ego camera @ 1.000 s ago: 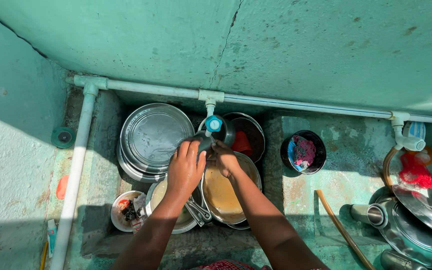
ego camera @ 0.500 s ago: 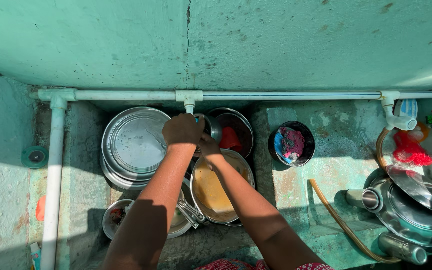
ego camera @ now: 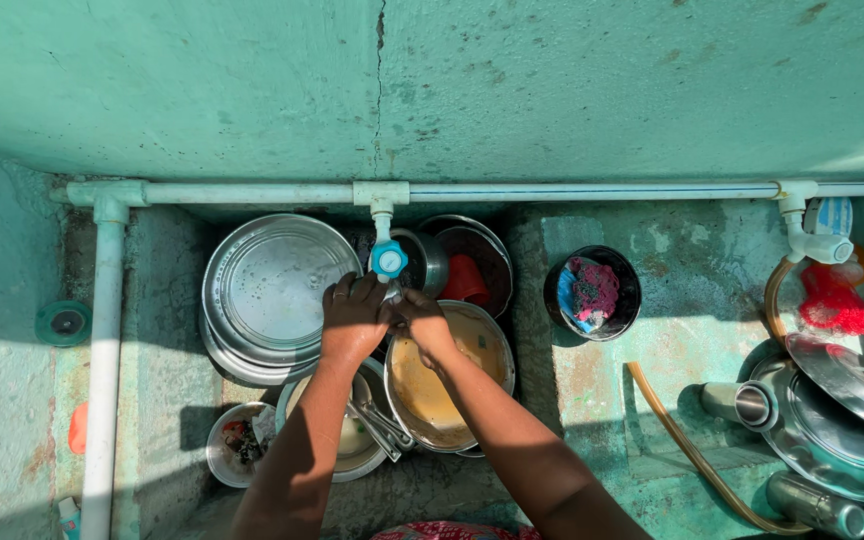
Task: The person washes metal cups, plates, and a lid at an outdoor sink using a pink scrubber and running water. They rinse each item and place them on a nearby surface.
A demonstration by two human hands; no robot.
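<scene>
Both my hands meet just below a tap with a blue handle [ego camera: 389, 260] that hangs from a white pipe [ego camera: 252, 192]. My left hand [ego camera: 353, 318] and my right hand [ego camera: 422, 320] are pressed together under the spout, fingers curled; nothing shows clearly between them. Under them sits a steel bowl with yellowish liquid [ego camera: 449, 385]. To the left lies a stack of steel plates [ego camera: 270, 290]. A smaller plate with spoons [ego camera: 367, 440] rests below my left forearm.
A dark bowl holding a pink and blue scrubber [ego camera: 593, 292] sits on the ledge to the right. Steel pots and lids [ego camera: 832, 420], a red net scrubber [ego camera: 837, 305], a second tap [ego camera: 812, 235] and a hose [ego camera: 697, 455] are at far right. A small waste bowl [ego camera: 237, 445] lies lower left.
The view has shifted, so the tap handle shows again above my hands. Both hands stay together under the tap, slightly lower than before.
</scene>
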